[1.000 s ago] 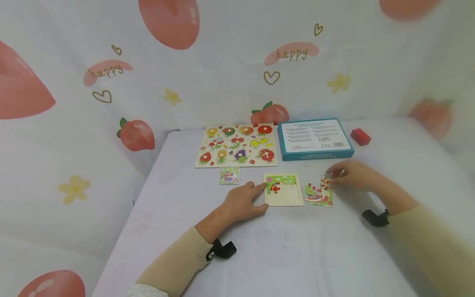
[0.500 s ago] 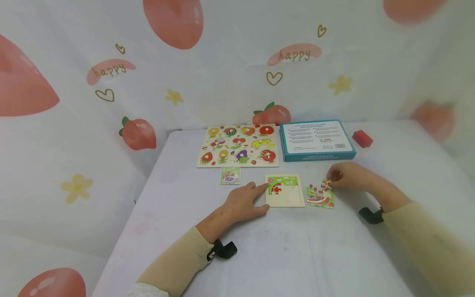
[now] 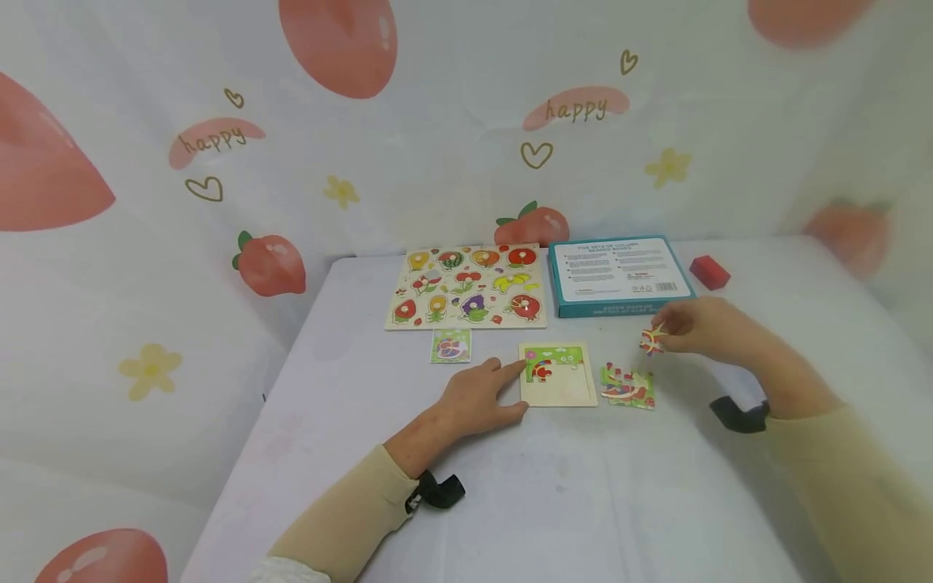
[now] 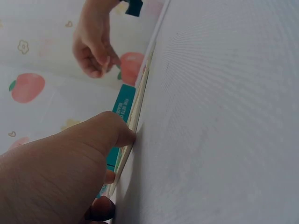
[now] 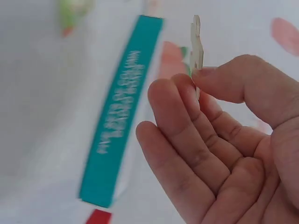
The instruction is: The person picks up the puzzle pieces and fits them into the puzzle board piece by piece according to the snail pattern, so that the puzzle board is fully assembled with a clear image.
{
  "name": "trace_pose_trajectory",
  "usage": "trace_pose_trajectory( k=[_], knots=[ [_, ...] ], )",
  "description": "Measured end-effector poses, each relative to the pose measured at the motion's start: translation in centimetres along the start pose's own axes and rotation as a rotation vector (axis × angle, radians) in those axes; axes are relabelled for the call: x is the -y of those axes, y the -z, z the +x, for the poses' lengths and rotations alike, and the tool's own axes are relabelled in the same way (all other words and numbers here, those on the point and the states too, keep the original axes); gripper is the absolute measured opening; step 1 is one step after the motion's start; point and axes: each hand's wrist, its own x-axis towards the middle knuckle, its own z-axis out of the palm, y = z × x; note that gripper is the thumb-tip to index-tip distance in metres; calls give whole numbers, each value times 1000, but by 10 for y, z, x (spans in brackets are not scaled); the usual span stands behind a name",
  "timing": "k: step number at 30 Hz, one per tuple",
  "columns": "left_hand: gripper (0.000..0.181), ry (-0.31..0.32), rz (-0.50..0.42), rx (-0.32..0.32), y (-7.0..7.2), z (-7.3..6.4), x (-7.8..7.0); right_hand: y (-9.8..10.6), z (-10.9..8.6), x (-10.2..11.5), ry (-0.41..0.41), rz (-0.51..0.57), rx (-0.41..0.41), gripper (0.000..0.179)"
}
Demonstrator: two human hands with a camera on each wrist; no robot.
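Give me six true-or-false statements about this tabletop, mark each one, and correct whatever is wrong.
1. The right hand pinches a puzzle piece. True.
2. The left hand touches the square puzzle tray. True.
3. The square puzzle tray is completely filled. False: much of its recess is bare.
4. In the head view, loose pieces lie right of the square puzzle tray. True.
5. The red block sits on top of the teal box. False: it lies beside it.
6. The fruit board lies right of the teal box in the head view. False: it lies left.
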Motion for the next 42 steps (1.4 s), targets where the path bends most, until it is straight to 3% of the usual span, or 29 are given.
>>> trace_pose_trajectory(
  k=[12,20,31,42],
  knots=[
    [70,-2,3,-6,0,-1,0,23,-28,43,7,45,-164,36],
    [71,-2,3,-6,-1,-1,1,27,-41,65,-26,161,-193,50],
    [71,0,-1,-8,-2,0,1,18,-56,99,5,392,-339,49],
    [70,1,-17,-7,-1,-2,0,0,-56,119,13,522,-380,47]
  ],
)
